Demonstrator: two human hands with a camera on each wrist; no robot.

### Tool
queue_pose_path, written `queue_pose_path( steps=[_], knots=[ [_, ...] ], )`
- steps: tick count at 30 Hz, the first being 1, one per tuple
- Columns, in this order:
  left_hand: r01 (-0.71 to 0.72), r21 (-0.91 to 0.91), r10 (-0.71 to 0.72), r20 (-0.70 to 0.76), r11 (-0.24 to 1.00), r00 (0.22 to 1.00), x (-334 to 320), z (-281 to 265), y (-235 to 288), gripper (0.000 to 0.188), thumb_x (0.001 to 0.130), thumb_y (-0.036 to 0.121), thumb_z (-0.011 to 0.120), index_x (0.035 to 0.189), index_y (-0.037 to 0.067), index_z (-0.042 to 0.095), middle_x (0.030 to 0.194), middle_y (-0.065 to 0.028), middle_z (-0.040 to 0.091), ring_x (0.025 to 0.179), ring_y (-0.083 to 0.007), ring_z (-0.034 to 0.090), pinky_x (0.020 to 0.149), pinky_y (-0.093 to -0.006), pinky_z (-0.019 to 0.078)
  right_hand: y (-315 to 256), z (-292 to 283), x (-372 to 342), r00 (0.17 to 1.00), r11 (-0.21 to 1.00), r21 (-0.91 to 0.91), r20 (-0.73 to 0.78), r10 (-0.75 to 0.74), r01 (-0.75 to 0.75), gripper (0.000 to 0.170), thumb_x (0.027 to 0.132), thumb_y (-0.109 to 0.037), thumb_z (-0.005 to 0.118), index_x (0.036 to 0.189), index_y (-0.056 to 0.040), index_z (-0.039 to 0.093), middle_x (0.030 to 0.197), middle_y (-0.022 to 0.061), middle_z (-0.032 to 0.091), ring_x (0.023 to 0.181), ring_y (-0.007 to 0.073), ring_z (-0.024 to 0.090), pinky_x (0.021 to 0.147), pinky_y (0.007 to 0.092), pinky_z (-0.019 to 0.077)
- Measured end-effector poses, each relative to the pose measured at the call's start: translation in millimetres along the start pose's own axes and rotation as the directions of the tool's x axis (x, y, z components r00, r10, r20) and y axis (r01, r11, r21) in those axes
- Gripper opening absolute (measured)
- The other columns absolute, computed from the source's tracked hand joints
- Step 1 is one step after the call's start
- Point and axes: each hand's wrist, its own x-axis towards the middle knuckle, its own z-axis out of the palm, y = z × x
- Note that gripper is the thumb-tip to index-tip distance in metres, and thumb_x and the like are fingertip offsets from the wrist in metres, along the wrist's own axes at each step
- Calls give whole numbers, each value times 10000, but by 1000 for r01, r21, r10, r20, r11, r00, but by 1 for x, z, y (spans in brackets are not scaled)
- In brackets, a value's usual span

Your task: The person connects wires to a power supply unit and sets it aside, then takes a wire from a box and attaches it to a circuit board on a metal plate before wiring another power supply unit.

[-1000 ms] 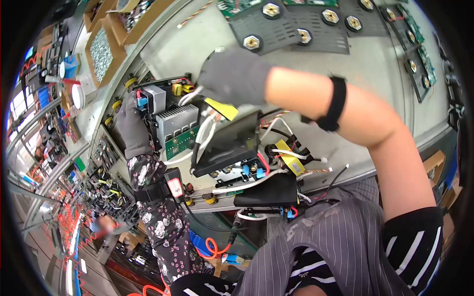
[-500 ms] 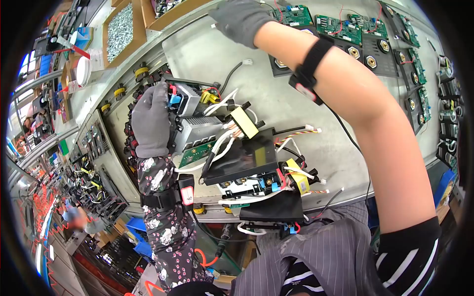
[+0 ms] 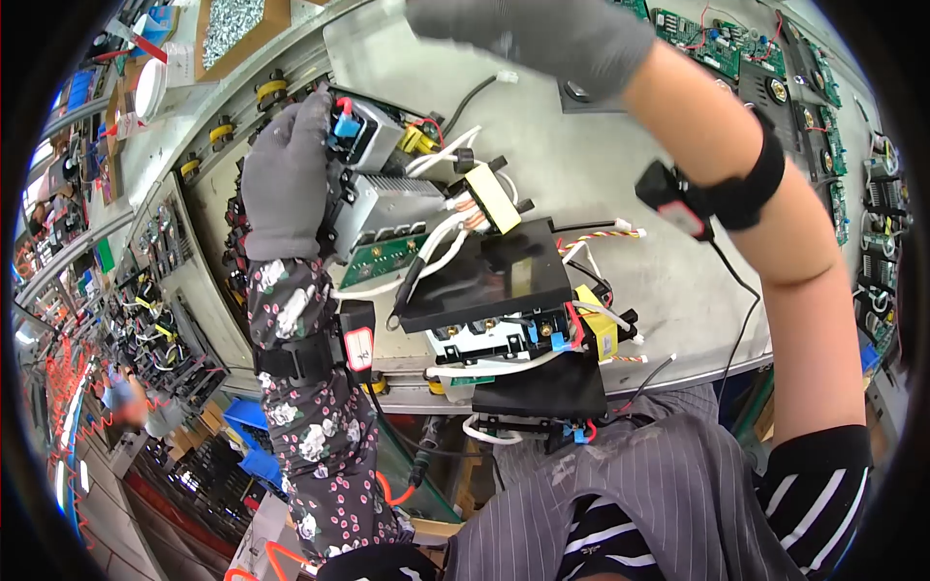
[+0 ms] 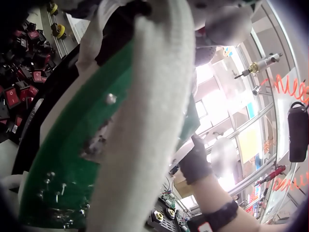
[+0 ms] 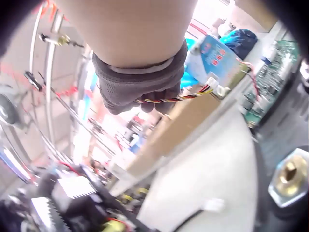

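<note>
My gloved left hand [image 3: 286, 184] grips the left end of an electronic assembly with silver finned heatsinks [image 3: 392, 205]; its fingertips are partly hidden. A green circuit board [image 3: 383, 259] edges this unit, and a white cable [image 4: 142, 125] crosses close before the left wrist camera. A yellow-wrapped transformer [image 3: 492, 198] with white leads sits at its right. My gloved right hand [image 3: 552, 44], blurred, is raised over the far part of the bench. In the right wrist view its curled fingers hold a twisted red, yellow and black wire [image 5: 183, 98] with a white connector [image 5: 211, 83].
A second unit with a black cover [image 3: 494, 276] and a yellow transformer [image 3: 603, 324] lies nearer me. Dark plates with brass nuts and green boards [image 3: 693, 41] line the far right. A black cable [image 3: 470, 102] lies beyond the heatsinks. A carton of small metal parts [image 3: 232, 29] stands far left.
My right hand has left the heatsink assembly, gone to the far side of the bench, and moved right, now holding the twisted wire. My left hand keeps its place on the assembly.
</note>
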Motion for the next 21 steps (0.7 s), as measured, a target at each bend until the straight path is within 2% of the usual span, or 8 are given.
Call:
queue_pose_path(
  steps=[2, 6, 7, 11, 13, 17, 19, 21],
  knots=[
    [173, -61, -172, 23, 983, 985, 3, -3, 12, 457, 902, 482, 524, 1047, 82, 692, 787, -102, 673, 686, -194, 607, 684, -310, 465, 41, 22, -17, 982, 978, -189, 149, 112, -83, 268, 896, -267, 598, 962, -10, 633, 747, 33, 585, 715, 79, 536, 660, 265, 466],
    [161, -136, -155, 49, 978, 987, 5, -3, 12, 470, 905, 459, 520, 1045, 39, 679, 759, -98, 662, 667, -168, 600, 658, -305, 459, 74, 52, -44, 946, 952, -89, 114, 303, -294, 346, 896, -319, 601, 1052, -15, 654, 809, 61, 625, 774, 94, 551, 725, 271, 464],
    [15, -104, -13, 15, 994, 1000, 8, 0, -1, 457, 909, 447, 518, 1032, 37, 680, 742, -83, 654, 640, -161, 589, 636, -300, 454, 74, 58, -43, 914, 918, 19, 100, 392, -396, 363, 891, -335, 609, 1062, -18, 661, 826, 66, 633, 800, 98, 558, 743, 269, 463],
    [203, -232, -188, 85, 951, 979, 8, 1, 4, 416, 905, 417, 545, 1029, 45, 683, 727, -58, 643, 655, -149, 588, 639, -285, 460, 78, 71, -36, 866, 861, 98, 101, 489, -498, 392, 874, -371, 636, 1070, -35, 685, 838, 69, 659, 790, 109, 603, 740, 275, 488],
    [-209, -72, 208, -30, 975, 978, 14, 2, -14, 422, 907, 432, 549, 1031, 52, 686, 732, -42, 634, 643, -113, 573, 622, -261, 451, 76, 71, -36, 857, 861, 53, 142, 495, -506, 386, 862, -372, 648, 1057, -42, 693, 791, 61, 672, 722, 111, 620, 724, 291, 522],
    [-490, 168, 504, -60, 856, 861, 17, 2, -24, 444, 915, 458, 531, 1039, 61, 688, 736, -39, 626, 626, -87, 562, 608, -249, 443, 76, 68, -43, 921, 929, -229, 196, 336, -290, 325, 847, -359, 648, 970, -66, 712, 801, 84, 691, 733, 172, 651, 705, 306, 518],
    [49, -142, -45, 32, 989, 998, 9, 2, -5, 457, 916, 476, 517, 1054, 75, 687, 721, -43, 626, 626, -99, 574, 615, -262, 451, 73, 70, -39, 951, 912, -371, 178, 255, -175, 304, 838, -363, 642, 932, -82, 712, 794, 83, 681, 739, 204, 649, 692, 331, 515],
    [40, -131, -36, 26, 991, 999, 10, 2, -7, 470, 914, 488, 513, 1054, 76, 689, 713, -36, 625, 619, -99, 572, 614, -265, 451, 71, 71, -39, 970, 861, -506, 174, 172, -62, 286, 830, -367, 636, 893, -99, 713, 787, 82, 671, 745, 236, 648, 679, 356, 511]
  ],
)
